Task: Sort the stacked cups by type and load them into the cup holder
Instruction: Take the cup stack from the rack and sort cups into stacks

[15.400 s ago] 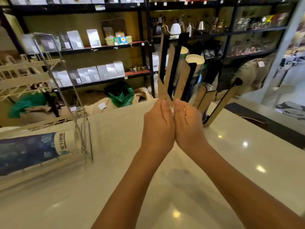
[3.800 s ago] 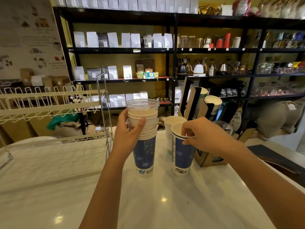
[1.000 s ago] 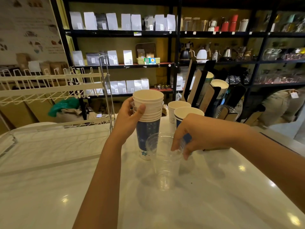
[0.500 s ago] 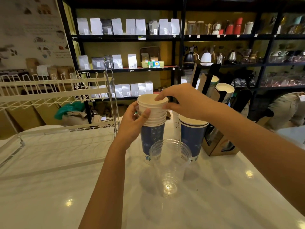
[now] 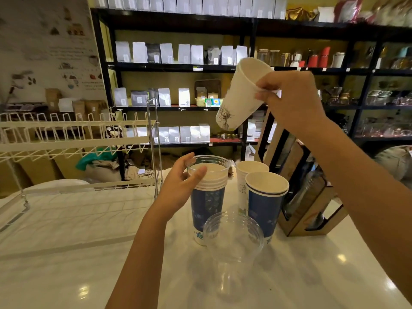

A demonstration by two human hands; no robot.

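My left hand (image 5: 178, 186) grips the rim of a stack of cups (image 5: 208, 201) standing on the white counter; the outer cup is blue paper and a clear plastic rim shows at its top. High above it, my right hand (image 5: 287, 101) holds a white paper cup (image 5: 240, 94) tilted, mouth up and to the right. A clear plastic cup (image 5: 233, 239) stands in front of the stack. A blue paper cup (image 5: 266, 201) and a white paper cup (image 5: 246, 184) stand right of it. The wooden cup holder (image 5: 298, 186) with black slots stands at the right.
A white wire rack (image 5: 73, 139) stands on the counter at the left, its steel post (image 5: 153, 148) close to my left hand. Dark shelves with bags, kettles and jars fill the background. The counter's front and left are bare white surface (image 5: 66, 253).
My right hand has pulled the white paper cup off the top of the stack and lifted it up and to the right. My left hand stays on the stack.
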